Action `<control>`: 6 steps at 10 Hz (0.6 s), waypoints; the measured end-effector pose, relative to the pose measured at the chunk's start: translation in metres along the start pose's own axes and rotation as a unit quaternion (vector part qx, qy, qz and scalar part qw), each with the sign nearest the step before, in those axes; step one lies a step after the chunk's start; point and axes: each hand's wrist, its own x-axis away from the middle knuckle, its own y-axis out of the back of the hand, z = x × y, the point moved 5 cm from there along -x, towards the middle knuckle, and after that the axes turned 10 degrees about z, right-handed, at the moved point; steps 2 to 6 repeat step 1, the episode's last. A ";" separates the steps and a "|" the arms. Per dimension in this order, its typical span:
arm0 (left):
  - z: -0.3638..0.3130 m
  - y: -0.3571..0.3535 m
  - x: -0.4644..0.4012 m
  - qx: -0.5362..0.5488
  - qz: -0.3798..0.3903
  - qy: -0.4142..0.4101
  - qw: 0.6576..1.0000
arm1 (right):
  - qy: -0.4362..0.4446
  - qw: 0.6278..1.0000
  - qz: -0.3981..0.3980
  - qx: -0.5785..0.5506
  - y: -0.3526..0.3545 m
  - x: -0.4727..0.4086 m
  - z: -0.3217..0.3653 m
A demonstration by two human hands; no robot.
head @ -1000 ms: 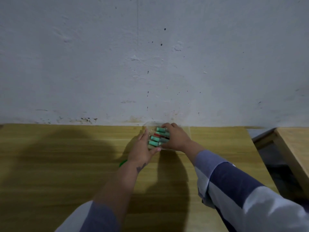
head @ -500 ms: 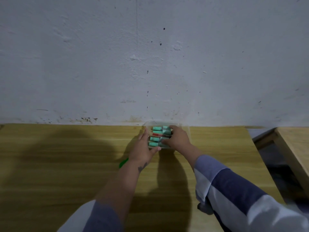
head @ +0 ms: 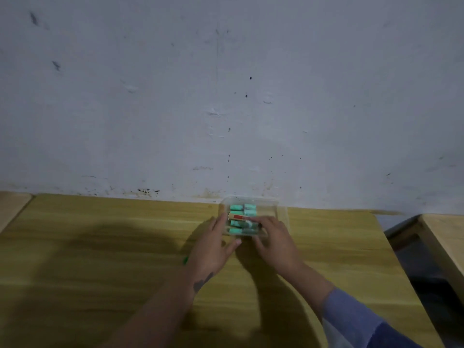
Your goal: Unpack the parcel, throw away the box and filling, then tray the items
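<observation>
A clear plastic tray (head: 278, 205) stands on the wooden table against the wall. Inside lie several small green-and-white items (head: 242, 209) in rows and one red-and-white item (head: 237, 217). My left hand (head: 213, 243) rests against the tray's left and near side with fingers straight. On the tray's near right part lies my right hand (head: 272, 236), its fingertips on the items in the front rows. Whether the right fingers pinch an item is hidden by blur.
The wooden table (head: 100, 234) stretches left and toward me, partly in my shadow. A small green thing (head: 185, 260) peeks out beside my left wrist. A white wall (head: 226, 96) rises right behind the tray. A second table (head: 447, 237) stands to the right across a dark gap.
My right hand has slid back toward me from the tray's far rows to its near rows, uncovering the far items. The left hand has stayed at the tray's left side.
</observation>
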 end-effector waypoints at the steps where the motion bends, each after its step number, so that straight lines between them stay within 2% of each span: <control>1: 0.014 -0.014 0.063 0.065 0.025 -0.030 0.997 | 0.097 0.993 -0.029 -0.063 -0.014 0.076 0.008; 6: 0.014 -0.014 0.063 0.065 0.025 -0.030 0.997 | 0.097 0.993 -0.029 -0.063 -0.014 0.076 0.008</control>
